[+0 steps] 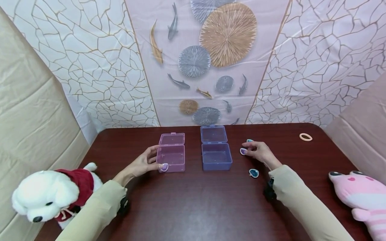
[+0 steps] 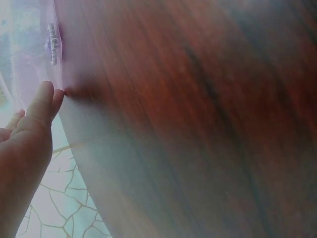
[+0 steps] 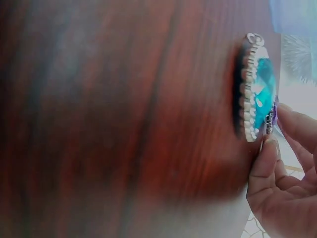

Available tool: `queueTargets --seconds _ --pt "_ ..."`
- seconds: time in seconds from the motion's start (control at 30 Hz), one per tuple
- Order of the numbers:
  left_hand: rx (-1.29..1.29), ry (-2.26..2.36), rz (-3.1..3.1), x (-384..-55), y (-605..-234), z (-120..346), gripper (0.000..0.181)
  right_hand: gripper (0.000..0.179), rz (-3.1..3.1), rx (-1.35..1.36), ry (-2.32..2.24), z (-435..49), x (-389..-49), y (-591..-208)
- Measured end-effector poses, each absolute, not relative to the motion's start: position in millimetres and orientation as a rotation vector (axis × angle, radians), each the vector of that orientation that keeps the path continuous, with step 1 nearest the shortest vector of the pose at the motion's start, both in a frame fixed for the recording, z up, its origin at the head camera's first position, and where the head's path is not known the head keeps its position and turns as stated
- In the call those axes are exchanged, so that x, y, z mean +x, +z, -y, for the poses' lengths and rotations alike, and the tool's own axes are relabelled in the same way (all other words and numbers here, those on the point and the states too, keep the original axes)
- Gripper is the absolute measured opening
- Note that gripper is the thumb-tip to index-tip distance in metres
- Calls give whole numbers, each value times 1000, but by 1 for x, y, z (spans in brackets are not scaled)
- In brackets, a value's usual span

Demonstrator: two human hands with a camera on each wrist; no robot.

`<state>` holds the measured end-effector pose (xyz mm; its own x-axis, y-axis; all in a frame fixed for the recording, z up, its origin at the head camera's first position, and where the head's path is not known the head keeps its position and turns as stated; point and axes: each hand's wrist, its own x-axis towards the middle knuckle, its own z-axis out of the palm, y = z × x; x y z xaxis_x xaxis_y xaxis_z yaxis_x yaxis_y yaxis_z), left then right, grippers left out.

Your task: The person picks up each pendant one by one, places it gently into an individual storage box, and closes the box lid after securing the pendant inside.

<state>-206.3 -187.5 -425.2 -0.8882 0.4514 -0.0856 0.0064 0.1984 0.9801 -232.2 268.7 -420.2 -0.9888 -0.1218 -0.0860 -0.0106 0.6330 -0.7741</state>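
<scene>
A clear pink plastic box (image 1: 171,164) stands with its lid tipped back. My left hand (image 1: 144,163) holds it at the left side, thumb at the front corner and fingers toward the back. Through its front shows a purple gem pendant (image 1: 164,167) with a pale beaded rim. My right hand (image 1: 260,154) pinches another purple gem pendant (image 1: 243,151) between thumb and fingertips. A teal gem pendant (image 1: 254,173) lies nearer me; in the right wrist view this teal pendant (image 3: 262,91) overlaps the held one. Another teal piece (image 1: 249,140) peeks out behind the right hand.
Between my hands is a clear blue box (image 1: 216,164), lid up. A pale ring (image 1: 306,137) lies at the back right of the dark wooden table (image 1: 193,204). A white plush dog (image 1: 45,194) sits at the left, a pink plush toy (image 1: 362,190) at the right.
</scene>
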Motion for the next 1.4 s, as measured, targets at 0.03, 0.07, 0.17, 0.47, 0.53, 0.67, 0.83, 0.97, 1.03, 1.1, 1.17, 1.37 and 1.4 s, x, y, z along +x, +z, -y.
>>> queueTargets --seconds 0.03,0.07,0.17,0.47,0.53,0.67,0.83,0.97,1.03,1.1,1.17,1.37,1.4 --pt "427 1737 -2125 -206 -425 188 86 37 -2733 -108 -1268 -268 -232 -421" --pt "427 1736 -2125 -206 -425 188 86 36 -2748 -110 -1251 -268 -232 -421" --pt "429 1735 -2122 -206 -424 187 85 33 -2772 -104 -1224 -266 -232 -421" --pt "425 1732 -2126 -206 -425 187 85 23 -2750 -67 -1260 -266 -231 -421" --pt "417 1725 -2135 -206 -425 187 85 23 -2739 -58 -1283 -267 -229 -420" --pt "402 1720 -2140 -206 -424 187 85 21 -2732 -83 -1329 -269 -225 -416" --pt "438 1731 -2144 -205 -425 188 86 21 -2697 -104 -1472 -270 -221 -410" --pt "533 1729 -2165 -204 -426 189 86 31 -2640 -107 -1619 -262 -220 -398" --pt "563 1724 -2173 -203 -427 189 85 34 -2604 -109 -1687 -253 -219 -389" --pt "550 1727 -2169 -203 -427 190 85 36 -2539 -112 -1784 -241 -219 -379" --pt "495 1728 -2159 -204 -426 190 86 38 -2451 -108 -1895 -225 -220 -371" --pt "411 1726 -2141 -206 -425 189 84 38 -2191 -140 -2149 -169 -223 -358" --pt "410 1724 -2141 -206 -425 189 84 36 -2156 -143 -2168 -160 -223 -357"
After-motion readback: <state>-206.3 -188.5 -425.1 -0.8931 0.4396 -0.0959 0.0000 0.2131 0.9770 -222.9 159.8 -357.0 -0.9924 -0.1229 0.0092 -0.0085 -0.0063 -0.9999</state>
